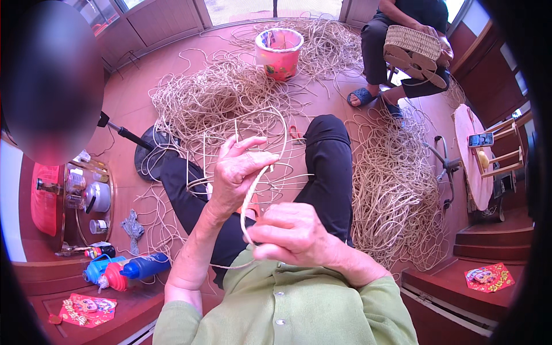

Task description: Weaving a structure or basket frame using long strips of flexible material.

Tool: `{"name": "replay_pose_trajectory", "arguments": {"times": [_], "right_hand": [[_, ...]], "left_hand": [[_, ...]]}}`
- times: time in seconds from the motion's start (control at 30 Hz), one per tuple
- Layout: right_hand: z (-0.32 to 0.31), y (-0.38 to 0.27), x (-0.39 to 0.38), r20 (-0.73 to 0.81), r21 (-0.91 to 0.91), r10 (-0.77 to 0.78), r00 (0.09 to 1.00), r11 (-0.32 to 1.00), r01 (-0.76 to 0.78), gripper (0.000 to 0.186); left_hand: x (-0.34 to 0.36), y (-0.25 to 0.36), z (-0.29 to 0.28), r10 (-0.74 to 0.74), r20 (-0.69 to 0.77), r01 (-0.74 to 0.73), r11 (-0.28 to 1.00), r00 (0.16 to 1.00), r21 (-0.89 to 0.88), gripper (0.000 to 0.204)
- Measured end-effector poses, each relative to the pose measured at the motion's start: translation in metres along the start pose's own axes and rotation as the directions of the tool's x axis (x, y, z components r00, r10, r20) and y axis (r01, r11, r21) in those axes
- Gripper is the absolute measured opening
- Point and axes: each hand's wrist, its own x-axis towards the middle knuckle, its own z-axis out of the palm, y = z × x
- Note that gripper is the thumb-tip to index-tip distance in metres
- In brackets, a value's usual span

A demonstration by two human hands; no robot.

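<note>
- The pale cord [248, 196] spanned the gap between the two hands, above the person's lap; its long axis ran from about one o'clock down to seven, bowing slightly toward nine.
- The left grip [237, 172] was narrow, thumb and fingers pinched on the upper part of that span; the right grip [290, 233] was curled round the lower part, its fingertips facing nine o'clock.
- From the right grip the left one lay toward ten or eleven o'clock; both held the cord, so neither was nearer to it.
- Past the left grip the cord seemed to arch up toward twelve o'clock; I could not trace its far end.
- A cord heap [397, 201] lay on the floor [135, 100], between two and three o'clock from the right grip.
</note>
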Motion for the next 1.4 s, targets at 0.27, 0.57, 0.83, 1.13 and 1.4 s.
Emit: {"name": "replay_pose_trajectory", "arguments": {"times": [0.27, 0.57, 0.83, 1.13, 1.4], "right_hand": [[-0.007, 0.063, 0.004, -0.369, -0.424, -0.030, 0.929, 0.895, -0.139, 0.028], [0.010, 0.076, -0.014, -0.436, -0.402, -0.047, 0.899, 0.903, -0.148, 0.022], [0.029, 0.085, -0.028, -0.551, 0.088, 0.318, 0.772, 0.942, -0.325, 0.023], [0.024, 0.098, -0.029, -0.428, 0.471, 0.499, 0.754, 0.835, -0.286, 0.016], [-0.031, 0.109, -0.031, -0.188, -0.562, 0.112, 0.976, 0.802, -0.200, 0.050]], "left_hand": [[0.001, -0.001, 0.003, 0.089, -0.068, -0.078, 0.986, 0.994, 0.147, 0.026], [0.003, 0.011, -0.002, -0.185, 0.021, 0.186, 0.981, 0.983, -0.063, 0.023], [-0.001, 0.018, 0.008, -0.433, -0.035, 0.404, 0.864, 0.900, -0.299, 0.011], [-0.002, 0.024, 0.006, -0.142, -0.021, 0.142, 0.990, 0.990, -0.002, 0.017], [0.001, 0.019, 0.006, -0.137, 0.074, 0.139, 0.990, 0.988, -0.024, 0.016]]}}
